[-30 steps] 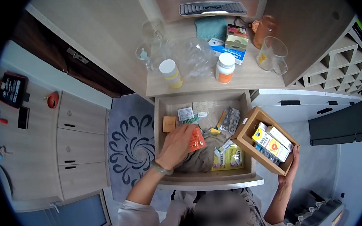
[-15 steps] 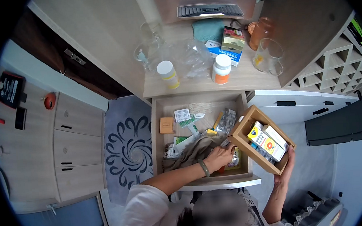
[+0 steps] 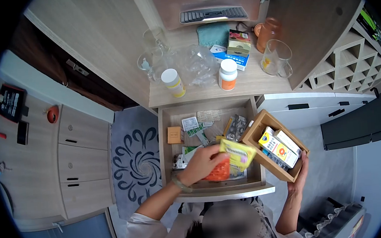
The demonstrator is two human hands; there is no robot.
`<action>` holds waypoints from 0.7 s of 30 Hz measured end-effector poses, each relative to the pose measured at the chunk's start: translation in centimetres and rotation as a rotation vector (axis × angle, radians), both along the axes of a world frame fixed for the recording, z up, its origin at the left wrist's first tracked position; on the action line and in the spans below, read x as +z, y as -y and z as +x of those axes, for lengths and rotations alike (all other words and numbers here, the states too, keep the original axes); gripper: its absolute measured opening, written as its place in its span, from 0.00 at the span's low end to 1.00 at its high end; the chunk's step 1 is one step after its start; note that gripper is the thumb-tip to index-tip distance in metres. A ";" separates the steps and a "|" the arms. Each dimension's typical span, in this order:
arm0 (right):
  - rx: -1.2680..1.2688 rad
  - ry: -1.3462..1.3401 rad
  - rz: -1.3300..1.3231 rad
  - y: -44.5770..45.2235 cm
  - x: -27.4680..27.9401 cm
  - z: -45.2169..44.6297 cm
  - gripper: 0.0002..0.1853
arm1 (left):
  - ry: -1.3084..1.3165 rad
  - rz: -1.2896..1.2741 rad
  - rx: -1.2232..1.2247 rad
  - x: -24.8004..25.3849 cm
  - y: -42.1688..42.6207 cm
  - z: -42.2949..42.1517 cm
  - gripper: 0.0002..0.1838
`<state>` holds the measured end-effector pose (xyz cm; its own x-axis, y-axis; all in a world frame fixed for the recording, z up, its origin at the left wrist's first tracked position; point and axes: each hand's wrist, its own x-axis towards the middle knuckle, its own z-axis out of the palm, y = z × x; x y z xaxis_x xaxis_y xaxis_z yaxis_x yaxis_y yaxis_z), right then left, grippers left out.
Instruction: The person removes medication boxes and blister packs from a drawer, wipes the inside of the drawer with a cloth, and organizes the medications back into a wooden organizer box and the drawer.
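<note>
Over the open drawer (image 3: 164, 121), my left hand (image 3: 198, 165) grips a yellow packet (image 3: 238, 154), blurred by motion, at its left corner. An orange-red packet (image 3: 218, 170) shows just below my fingers; whether I hold it too, I cannot tell. My right hand (image 3: 301, 171) is wrapped round the lower right end of a brown open-topped box (image 3: 261, 122), tilted beside the drawer's right side. Inside that box lie a yellow-and-white medicine carton (image 3: 277, 146), another white carton (image 3: 288, 142) and blister packs. The drawer also has a small orange-brown box (image 3: 175, 135) and blister packs (image 3: 236, 127).
On the counter above stand a yellow-labelled white bottle (image 3: 173, 83), an orange-labelled white bottle (image 3: 228, 74), a glass mug (image 3: 276, 58), an orange jug (image 3: 268, 34) and clear plastic bags (image 3: 195, 63). A blue-and-white carton (image 3: 235, 60) lies behind them. White drawers (image 3: 304, 106) adjoin on the right.
My left hand has come up and left from the drawer's right part with the yellow packet. The grey-brown cloth seen earlier is now mostly out of sight. My right hand and the box stay nearly still.
</note>
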<state>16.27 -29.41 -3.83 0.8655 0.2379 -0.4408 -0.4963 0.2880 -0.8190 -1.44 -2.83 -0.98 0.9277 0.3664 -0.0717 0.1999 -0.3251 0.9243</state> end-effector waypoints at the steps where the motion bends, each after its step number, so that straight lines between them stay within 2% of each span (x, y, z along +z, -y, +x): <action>1: 0.000 0.001 0.002 0.0 0.0 0.0 0.35 | -0.120 0.044 0.010 -0.7 -0.9 -0.5 0.18; 4: 0.007 0.003 0.016 -0.2 0.0 0.0 0.34 | -0.022 -0.012 0.143 -1.4 -1.0 -1.2 0.18; 6: 0.024 0.025 0.038 -0.2 0.1 0.1 0.33 | 0.037 -0.318 0.217 -1.6 -0.8 -1.3 0.16; 7: 0.020 0.028 0.040 -0.2 0.1 0.1 0.33 | 0.039 -0.316 0.213 -1.3 -0.6 -1.4 0.16; 9: 0.008 0.024 0.030 -0.3 0.0 0.0 0.33 | -0.002 -0.582 0.228 -0.3 -0.3 -1.8 0.13; 10: 0.005 0.026 0.031 -0.3 0.1 0.0 0.33 | 0.000 -0.581 0.224 -0.5 -0.7 -2.2 0.13; 12: 0.018 0.019 0.034 -0.4 0.3 -0.1 0.33 | -0.204 -0.327 0.078 -0.8 -1.7 -3.1 0.10; 13: 0.013 0.021 0.035 -0.4 0.3 -0.1 0.33 | -0.203 -0.326 0.072 -0.6 -1.7 -3.2 0.10; 15: 0.021 0.005 0.007 -0.3 0.4 -0.2 0.36 | 0.046 -0.291 0.090 0.1 -1.4 -3.3 0.14; 16: 0.016 0.007 -0.005 -0.3 0.3 -0.2 0.36 | 0.054 -0.286 0.097 0.3 -1.5 -3.3 0.23; 17: 0.006 0.010 -0.007 -0.3 0.4 -0.2 0.36 | 0.056 -0.288 0.088 0.8 -1.6 -3.3 0.23; 19: 0.005 -0.007 0.012 -0.3 0.3 -0.2 0.36 | 0.114 -0.132 0.049 2.3 -1.8 -2.9 0.26; 21: 0.013 0.005 0.008 -0.1 -0.2 0.0 0.36 | 0.135 -0.156 -0.008 4.8 -1.9 -1.8 0.28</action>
